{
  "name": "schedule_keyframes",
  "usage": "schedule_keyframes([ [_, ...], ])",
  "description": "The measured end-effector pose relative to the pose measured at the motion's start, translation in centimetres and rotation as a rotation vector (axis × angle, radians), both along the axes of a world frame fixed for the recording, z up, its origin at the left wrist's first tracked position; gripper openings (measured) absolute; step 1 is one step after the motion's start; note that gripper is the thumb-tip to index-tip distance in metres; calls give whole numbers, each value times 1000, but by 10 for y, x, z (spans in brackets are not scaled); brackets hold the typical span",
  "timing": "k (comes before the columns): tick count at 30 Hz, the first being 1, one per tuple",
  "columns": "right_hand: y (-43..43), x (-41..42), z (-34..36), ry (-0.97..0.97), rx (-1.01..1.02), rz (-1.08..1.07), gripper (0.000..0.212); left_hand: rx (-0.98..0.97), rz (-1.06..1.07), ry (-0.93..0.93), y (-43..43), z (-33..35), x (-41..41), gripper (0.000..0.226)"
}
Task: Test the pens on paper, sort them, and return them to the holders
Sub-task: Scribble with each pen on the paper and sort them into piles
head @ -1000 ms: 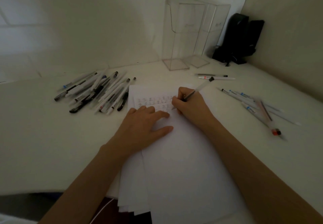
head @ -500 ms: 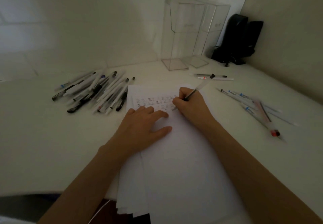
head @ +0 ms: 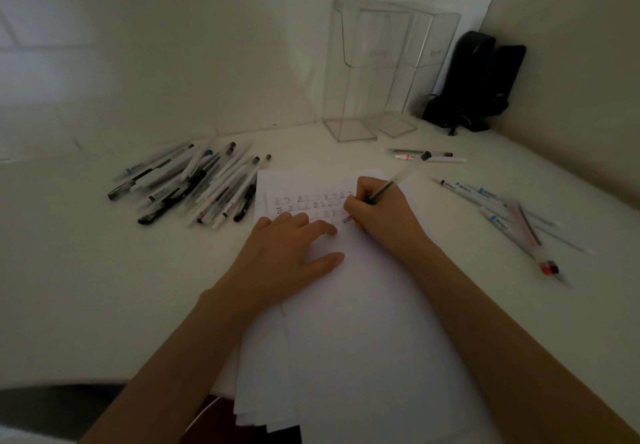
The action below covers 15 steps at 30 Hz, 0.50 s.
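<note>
Head view: one pen is in use. The right hand has its grip closed on the pen's lower barrel, tip on the paper beside three rows of small written marks, capped end slanting up and away to the right. The left hand lies flat on the sheet, grip slack and holding nothing, fingers spread just left of the pen tip. The sheet tops a stack whose fanned edges overhang the near edge of the counter.

A loose pile of pens, well over a dozen and too tangled to count, lies left of the paper. Two pens lie side by side beyond the paper. To the right is a blurred group of pens, about six, one with a red end.

Compared with half a second ago, both hands and the pen sit in nearly the same place.

Two clear holders stand side by side against the back wall; every pen in sight lies outside them. A black object stands in the corner.
</note>
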State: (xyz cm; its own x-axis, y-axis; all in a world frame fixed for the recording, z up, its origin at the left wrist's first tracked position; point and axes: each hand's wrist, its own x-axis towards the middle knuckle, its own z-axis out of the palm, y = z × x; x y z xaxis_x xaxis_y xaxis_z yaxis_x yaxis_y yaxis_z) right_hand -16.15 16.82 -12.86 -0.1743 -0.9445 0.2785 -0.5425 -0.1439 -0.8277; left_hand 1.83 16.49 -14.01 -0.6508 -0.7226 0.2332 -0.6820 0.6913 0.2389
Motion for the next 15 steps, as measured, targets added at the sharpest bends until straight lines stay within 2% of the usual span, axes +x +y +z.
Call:
schedule_keyframes([
  [2, -1, 1, -1, 26, 2, -10, 33, -15, -7, -8, 1, 1, -1, 69],
  [4, -3, 1, -2, 53, -7, -44, 35, 27, 12, 66, 1, 2, -1, 51],
  [6, -3, 0, -2, 57, -21, -61, 35, 172, 59, 301, 1, 1, -1, 26],
  [8, -1, -1, -1, 8, -52, -78, 35, 262, 98, 493, 1, 2, 0, 15],
  [10, 2, 0, 4, -156, -98, -88, 40, 290, 89, 572, 1, 5, 0, 13],
  [13, 4, 3, 13, -520, -59, -14, 45, 327, 44, 608, 2, 9, -2, 13],
  [15, 5, 5, 14, -579, -31, 100, 37, 331, 44, 597, 2, 9, -3, 16],
])
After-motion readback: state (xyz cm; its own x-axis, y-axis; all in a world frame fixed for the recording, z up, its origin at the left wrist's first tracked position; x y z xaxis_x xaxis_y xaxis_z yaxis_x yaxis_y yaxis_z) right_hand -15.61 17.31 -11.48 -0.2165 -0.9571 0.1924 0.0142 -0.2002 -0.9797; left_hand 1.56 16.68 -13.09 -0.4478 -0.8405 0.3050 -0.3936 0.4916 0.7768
